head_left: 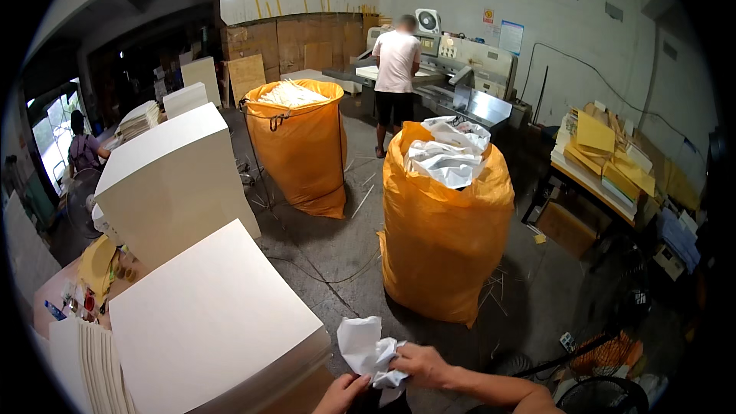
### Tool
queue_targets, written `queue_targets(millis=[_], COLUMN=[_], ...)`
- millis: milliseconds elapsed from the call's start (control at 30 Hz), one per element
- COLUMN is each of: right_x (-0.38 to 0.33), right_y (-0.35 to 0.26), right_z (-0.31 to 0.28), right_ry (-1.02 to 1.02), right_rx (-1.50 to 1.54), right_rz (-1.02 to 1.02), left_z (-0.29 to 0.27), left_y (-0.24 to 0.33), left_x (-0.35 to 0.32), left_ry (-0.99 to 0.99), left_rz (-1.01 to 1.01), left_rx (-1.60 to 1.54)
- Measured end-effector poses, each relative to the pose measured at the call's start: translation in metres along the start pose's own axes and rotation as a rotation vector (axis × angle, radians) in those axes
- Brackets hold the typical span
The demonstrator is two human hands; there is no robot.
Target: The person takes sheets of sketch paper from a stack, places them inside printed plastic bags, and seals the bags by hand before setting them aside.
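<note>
A crumpled sheet of white paper (359, 343) is held between my two hands at the bottom middle. My left hand (345, 392) pinches its lower left edge. From the right, my right hand (422, 364) has its fingers closed on the bunched right side. Just left of my hands rises a tall stack of large white sheets (218, 322). Beyond them stands a full orange sack (448, 238), with crumpled white wrapping (448, 155) bulging from its mouth.
Another orange sack (303, 153) holds thin paper strips. A person (397, 65) stands at a large cutting machine (479, 65); another person (84, 146) is far left. Yellow paper piles lie on a table (590, 176) at right. Fans (602, 395) stand lower right. Strips litter the floor (337, 261).
</note>
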State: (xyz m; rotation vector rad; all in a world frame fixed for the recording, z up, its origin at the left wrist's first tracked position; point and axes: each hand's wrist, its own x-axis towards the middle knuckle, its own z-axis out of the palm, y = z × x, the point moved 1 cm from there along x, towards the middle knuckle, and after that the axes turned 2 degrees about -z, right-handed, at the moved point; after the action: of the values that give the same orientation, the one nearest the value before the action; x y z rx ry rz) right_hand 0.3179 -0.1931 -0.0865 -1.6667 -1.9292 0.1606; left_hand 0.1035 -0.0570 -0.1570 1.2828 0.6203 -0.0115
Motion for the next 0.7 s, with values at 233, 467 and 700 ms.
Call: queue_targets(millis=[233,467,700], right_x=[0.076,0.11,0.072], right_y=[0.046,0.352,0.295], right_z=[-0.169,-0.253,0.041], right_ry=[0.761,0.703,0.213], right_rx=[-0.654,-0.319,-0.223], right_rz=[-0.155,0.848,0.822], left_z=[-0.047,-0.059,-0.049], left_y=[-0.091,-0.155,-0.141], left_x=[-0.09,-0.186,-0.223], left_ry=[0.344,0.552,0.718], left_rz=[-0.103,-0.289,-0.292], left_rx=[-0.246,-0.358,-0.552])
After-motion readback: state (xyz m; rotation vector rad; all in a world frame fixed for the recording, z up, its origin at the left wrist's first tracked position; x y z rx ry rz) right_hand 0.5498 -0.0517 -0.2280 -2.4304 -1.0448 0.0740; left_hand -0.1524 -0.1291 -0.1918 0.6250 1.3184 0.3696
